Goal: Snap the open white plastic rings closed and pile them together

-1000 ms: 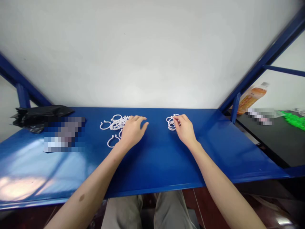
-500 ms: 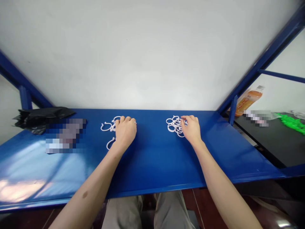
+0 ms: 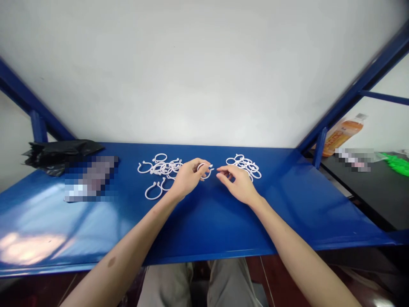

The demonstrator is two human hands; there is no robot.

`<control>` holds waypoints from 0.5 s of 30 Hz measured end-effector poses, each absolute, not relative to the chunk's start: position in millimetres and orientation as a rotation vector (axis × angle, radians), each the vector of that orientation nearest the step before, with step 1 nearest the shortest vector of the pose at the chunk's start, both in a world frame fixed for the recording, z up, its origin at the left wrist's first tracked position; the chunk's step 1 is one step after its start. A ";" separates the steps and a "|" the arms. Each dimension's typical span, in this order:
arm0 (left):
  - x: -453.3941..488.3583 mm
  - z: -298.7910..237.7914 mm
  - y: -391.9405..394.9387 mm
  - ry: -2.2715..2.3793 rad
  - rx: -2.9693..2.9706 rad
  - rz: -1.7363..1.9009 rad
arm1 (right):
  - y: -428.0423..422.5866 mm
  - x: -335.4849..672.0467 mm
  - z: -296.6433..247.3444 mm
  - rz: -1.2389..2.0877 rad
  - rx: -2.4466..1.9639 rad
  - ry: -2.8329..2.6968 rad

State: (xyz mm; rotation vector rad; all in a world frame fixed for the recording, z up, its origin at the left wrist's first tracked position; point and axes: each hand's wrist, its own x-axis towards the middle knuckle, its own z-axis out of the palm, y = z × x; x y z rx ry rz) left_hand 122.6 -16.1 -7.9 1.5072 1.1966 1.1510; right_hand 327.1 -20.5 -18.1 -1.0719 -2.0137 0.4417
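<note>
at the middle of the blue table (image 3: 204, 221), a single white ring (image 3: 210, 172) is held by the left hand (image 3: 188, 175), pinched between thumb and fingers, its two ends turned toward the right hand (image 3: 239, 181). and just beside it, the right hand is poised, thumb and fingertips parted by a narrow gap, with nothing seen to be gripped there. now the tally: on the left, a loose pile of rings (image 3: 162, 167) is spread out, several with their ends plainly apart; these, it may be judged, are yet to be handled. on the right, another cluster (image 3: 244, 163) is laid out, partly hidden by the hand, its loops seemingly closed, so a fair share looks done; whether every one is fastened cannot be told. both forearms are stretched forward over the near edge, angled inward, the hands nearly met.
</note>
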 end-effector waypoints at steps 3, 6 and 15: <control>129.9 -12.6 -18.3 1.081 1.368 1.188 | -25.4 316.4 -20.5 0.608 -1.036 -2.003; 134.5 -14.8 -21.0 1.111 1.368 1.203 | -26.6 313.8 -19.1 0.681 -1.044 -1.950; 142.4 -23.3 -22.9 1.243 1.488 1.314 | -26.1 309.1 -24.6 0.960 -1.016 -1.701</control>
